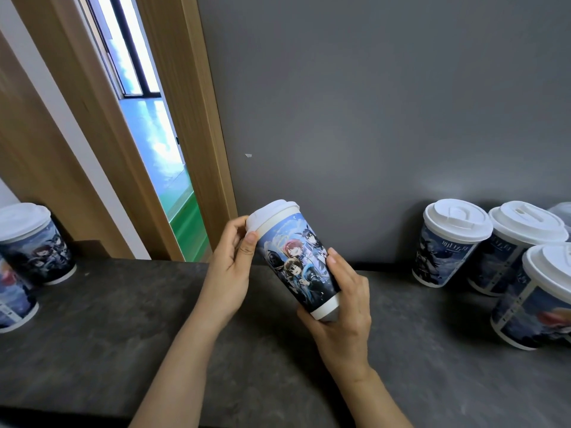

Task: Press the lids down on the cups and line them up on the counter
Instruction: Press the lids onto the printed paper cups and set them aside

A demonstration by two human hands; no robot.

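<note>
While both hands hold it up over the counter [123, 319], the printed cup [298, 267] sits tilted in mid-air, its top leaning far and left, its base near and right. The left hand [230, 264] is curled round the white lid [272, 214], thumb laid against the rim where lid meets cup, fingers wrapped behind. The right hand [343, 310] cradles the bottom of the cup, thumb up the printed side, fingers curled under the base. The cup is clear of the dark counter, touching nothing but the two hands.

Over on the right, three lidded cups: one [448, 242] by the grey wall [370, 103], a second [519, 242] just beside it, and a third [543, 298] nearer, its lid overlapping the second in this view. A pale shape behind them at the frame edge is too blurred to call.

On the left, a lidded cup [34, 242] stands far back near the wooden door frame [197, 134], with another cup [14, 301] nearer, cut off by the edge. Through the doorway, a green floor [157, 156].
</note>
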